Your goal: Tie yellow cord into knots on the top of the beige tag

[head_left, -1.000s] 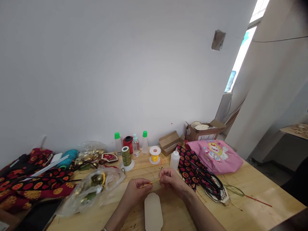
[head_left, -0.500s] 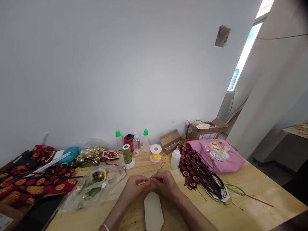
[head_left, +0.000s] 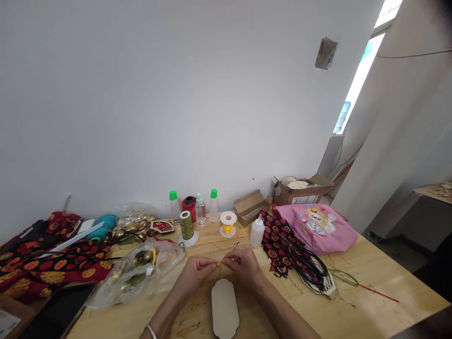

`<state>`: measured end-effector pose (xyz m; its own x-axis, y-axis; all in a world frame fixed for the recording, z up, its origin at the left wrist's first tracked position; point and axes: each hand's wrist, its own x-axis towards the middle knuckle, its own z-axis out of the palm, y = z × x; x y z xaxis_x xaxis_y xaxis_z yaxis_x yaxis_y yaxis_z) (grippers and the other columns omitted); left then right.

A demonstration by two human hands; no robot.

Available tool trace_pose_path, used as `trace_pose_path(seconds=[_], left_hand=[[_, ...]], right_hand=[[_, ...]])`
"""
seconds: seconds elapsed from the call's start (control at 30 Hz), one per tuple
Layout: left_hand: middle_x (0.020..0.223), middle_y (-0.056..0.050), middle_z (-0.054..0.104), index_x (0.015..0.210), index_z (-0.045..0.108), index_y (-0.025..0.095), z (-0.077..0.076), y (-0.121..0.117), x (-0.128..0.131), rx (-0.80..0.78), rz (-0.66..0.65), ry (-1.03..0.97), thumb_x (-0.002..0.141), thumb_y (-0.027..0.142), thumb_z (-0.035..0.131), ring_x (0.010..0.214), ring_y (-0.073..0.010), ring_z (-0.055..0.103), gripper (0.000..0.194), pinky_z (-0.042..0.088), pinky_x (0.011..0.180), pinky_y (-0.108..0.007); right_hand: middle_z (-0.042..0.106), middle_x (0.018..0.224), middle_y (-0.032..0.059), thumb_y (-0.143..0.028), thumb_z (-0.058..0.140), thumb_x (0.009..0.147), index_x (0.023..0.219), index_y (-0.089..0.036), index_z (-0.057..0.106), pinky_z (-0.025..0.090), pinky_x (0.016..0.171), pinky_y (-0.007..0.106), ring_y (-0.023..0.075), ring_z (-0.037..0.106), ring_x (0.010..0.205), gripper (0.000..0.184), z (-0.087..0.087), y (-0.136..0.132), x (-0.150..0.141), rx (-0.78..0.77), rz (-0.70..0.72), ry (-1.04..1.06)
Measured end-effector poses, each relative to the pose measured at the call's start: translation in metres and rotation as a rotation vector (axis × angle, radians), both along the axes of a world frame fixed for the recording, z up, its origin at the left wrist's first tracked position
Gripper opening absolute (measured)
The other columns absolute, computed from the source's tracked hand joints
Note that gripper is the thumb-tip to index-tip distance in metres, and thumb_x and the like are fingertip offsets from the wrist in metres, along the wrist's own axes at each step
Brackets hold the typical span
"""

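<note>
A pale tag-shaped plaque (head_left: 225, 308) with notched corners lies on the table below my hands. From its top end runs a yellow cord (head_left: 219, 269), looped or knotted just above the plaque. My left hand (head_left: 197, 273) pinches the cord between thumb and forefinger on the left side of the knot. On the right side, my right hand (head_left: 243, 267) pinches the cord too, its other fingers curled. The fingertips of both hands are a short way apart, with the knot between them.
Behind my hands stand a yellow cord spool (head_left: 228, 225), a green thread cone (head_left: 186, 226) and a white squeeze bottle (head_left: 257, 233). Black-handled scissors (head_left: 310, 266) lie on patterned cloth at right, by a pink bag (head_left: 318, 228). A plastic bag (head_left: 141, 268) lies left.
My fingertips have drawn slightly apart. The yellow cord, stretched along my left fingers before, now shows as a small knot or loop between both hands above the plaque.
</note>
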<state>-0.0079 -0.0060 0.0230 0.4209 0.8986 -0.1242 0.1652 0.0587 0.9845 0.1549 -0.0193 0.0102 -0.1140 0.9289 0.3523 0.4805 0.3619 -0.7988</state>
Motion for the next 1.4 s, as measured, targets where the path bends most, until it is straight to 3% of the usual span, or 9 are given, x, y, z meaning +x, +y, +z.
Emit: trace_pose_path(seconds=[0.2, 0.5, 0.77, 1.07, 1.27, 1.4], left_hand=[[0.065, -0.004, 0.067, 0.071, 0.068, 0.012, -0.004, 0.001, 0.0, 0.026, -0.06, -0.009, 0.064, 0.03, 0.055, 0.057, -0.0142, 0.053, 0.023, 0.039, 0.055, -0.023], [0.055, -0.001, 0.062, 0.06, 0.065, 0.013, -0.01, 0.001, 0.006, 0.097, 0.133, -0.034, 0.059, 0.027, 0.059, 0.051, -0.0121, 0.051, 0.016, 0.038, 0.049, -0.02], [0.078, -0.004, 0.068, 0.08, 0.067, 0.016, -0.001, -0.002, 0.013, 0.066, 0.011, -0.078, 0.065, 0.029, 0.054, 0.077, -0.0188, 0.057, 0.024, 0.042, 0.071, -0.026], [0.073, -0.006, 0.068, 0.078, 0.067, 0.014, -0.004, -0.002, 0.013, 0.037, 0.076, -0.067, 0.061, 0.033, 0.058, 0.071, -0.0184, 0.056, 0.027, 0.043, 0.065, -0.025], [0.057, -0.003, 0.065, 0.076, 0.067, 0.012, -0.002, -0.006, 0.014, -0.06, 0.132, -0.093, 0.059, 0.035, 0.06, 0.048, -0.011, 0.05, 0.03, 0.038, 0.047, -0.02], [0.066, -0.004, 0.066, 0.077, 0.067, 0.014, 0.004, -0.009, 0.013, -0.079, 0.133, -0.148, 0.058, 0.034, 0.062, 0.057, -0.0132, 0.053, 0.028, 0.04, 0.053, -0.021]], right_hand=[[0.056, 0.055, 0.0015, -0.031, 0.052, 0.069, 0.062, -0.018, 0.063, 0.033, 0.051, 0.022, 0.0109, 0.046, 0.052, 0.018, 0.004, -0.002, 0.0, 0.06, -0.058, -0.008], [0.052, 0.061, 0.0006, -0.022, 0.046, 0.073, 0.066, -0.017, 0.055, 0.031, 0.053, 0.022, 0.0112, 0.045, 0.058, 0.012, 0.006, -0.005, 0.0, 0.056, -0.013, -0.053], [0.05, 0.056, 0.0, -0.028, 0.042, 0.076, 0.069, -0.018, 0.054, 0.029, 0.049, 0.021, 0.0111, 0.042, 0.055, 0.018, 0.008, -0.01, -0.004, 0.032, -0.02, -0.049], [0.044, 0.051, -0.0017, -0.032, 0.045, 0.073, 0.058, -0.017, 0.052, 0.028, 0.045, 0.021, 0.009, 0.038, 0.048, 0.023, 0.013, -0.009, -0.001, -0.019, -0.038, 0.152], [0.037, 0.048, -0.004, -0.041, 0.048, 0.068, 0.055, -0.016, 0.047, 0.025, 0.04, 0.02, 0.0072, 0.03, 0.043, 0.027, 0.017, -0.007, -0.004, -0.141, -0.03, 0.385], [0.035, 0.047, -0.0044, -0.042, 0.05, 0.065, 0.055, -0.016, 0.046, 0.024, 0.04, 0.02, 0.0067, 0.028, 0.042, 0.028, 0.016, -0.005, -0.004, -0.182, -0.017, 0.426]])
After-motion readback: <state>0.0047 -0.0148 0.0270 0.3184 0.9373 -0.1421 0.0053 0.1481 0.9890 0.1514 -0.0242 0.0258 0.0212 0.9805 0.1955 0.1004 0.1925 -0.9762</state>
